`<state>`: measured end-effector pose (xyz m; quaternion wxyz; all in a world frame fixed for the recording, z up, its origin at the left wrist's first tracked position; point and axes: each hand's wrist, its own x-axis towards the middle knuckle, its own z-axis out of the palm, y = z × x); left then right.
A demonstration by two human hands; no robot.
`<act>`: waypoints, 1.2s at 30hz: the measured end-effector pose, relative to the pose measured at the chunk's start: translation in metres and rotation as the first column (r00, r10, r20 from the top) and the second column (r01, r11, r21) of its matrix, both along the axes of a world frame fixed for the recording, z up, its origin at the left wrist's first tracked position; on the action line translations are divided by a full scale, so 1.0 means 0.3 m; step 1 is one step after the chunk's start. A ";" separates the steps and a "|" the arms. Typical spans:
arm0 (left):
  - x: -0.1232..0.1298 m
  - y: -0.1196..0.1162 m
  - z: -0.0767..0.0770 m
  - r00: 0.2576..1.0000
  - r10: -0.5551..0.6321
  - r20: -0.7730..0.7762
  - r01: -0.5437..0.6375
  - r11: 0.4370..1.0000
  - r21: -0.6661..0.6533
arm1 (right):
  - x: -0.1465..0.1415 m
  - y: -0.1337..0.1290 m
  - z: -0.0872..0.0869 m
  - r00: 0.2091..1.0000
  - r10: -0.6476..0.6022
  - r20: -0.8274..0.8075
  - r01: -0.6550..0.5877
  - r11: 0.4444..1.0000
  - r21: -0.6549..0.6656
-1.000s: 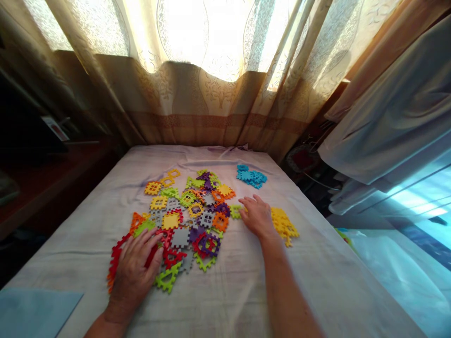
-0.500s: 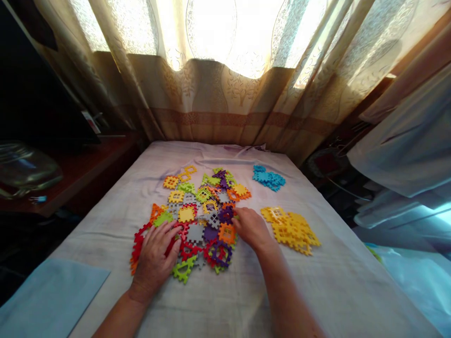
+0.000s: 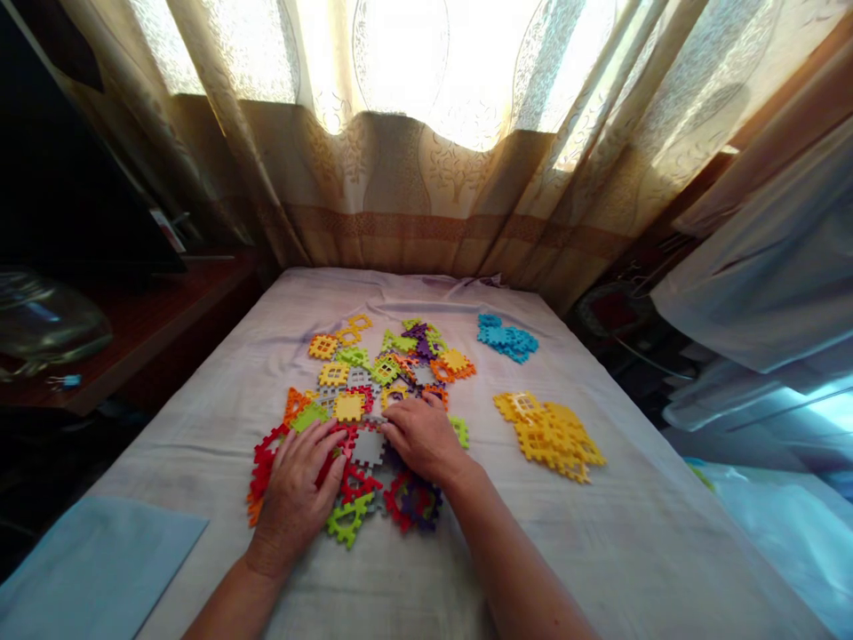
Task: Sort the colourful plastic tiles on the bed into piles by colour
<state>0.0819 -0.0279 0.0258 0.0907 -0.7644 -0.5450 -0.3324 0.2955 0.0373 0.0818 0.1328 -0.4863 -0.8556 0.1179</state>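
A mixed heap of toothed plastic building tiles is spread across the middle of the cloth-covered table. My left hand (image 3: 299, 484) lies over red tiles (image 3: 263, 458) at its near left, fingers stretched out and apart. Curled low over the heap's right side, my right hand (image 3: 426, 437) hides what is under its fingertips. A solid yellow tile (image 3: 349, 407) and a grey tile (image 3: 369, 447) lie between the hands. Nearer me are a lime-green tile (image 3: 350, 518) and a purple tile (image 3: 423, 505). A lime-green tile (image 3: 459, 430) shows just beyond my right hand.
A yellow tile pile (image 3: 558, 437) lies to the right, with blue tiles (image 3: 507, 340) farther back. A pale blue sheet (image 3: 99, 569) covers the near left corner. Curtains (image 3: 426, 178) hang behind the table (image 3: 640, 524). On the left, a brown surface (image 3: 153, 311) holds a glass vessel (image 3: 50, 320).
My right hand has moved left from the heap's right edge onto the tiles, covering purple and orange ones. Tiles near it have shifted. My left hand has stayed nearly still.
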 end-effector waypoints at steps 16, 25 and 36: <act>-0.002 -0.003 0.002 1.000 -0.003 -0.030 0.002 1.000 -0.010 | -0.034 0.065 0.023 0.919 -0.338 0.201 0.347 0.938 -0.007; -0.009 0.006 -0.008 0.998 -0.020 -0.058 0.021 1.000 0.014 | 0.020 0.104 0.050 0.889 -0.430 -0.155 0.405 0.898 -0.171; -0.018 0.016 -0.008 0.998 -0.028 -0.058 0.029 0.999 0.018 | 0.589 0.135 0.040 0.426 -0.901 -0.080 0.902 0.430 -0.037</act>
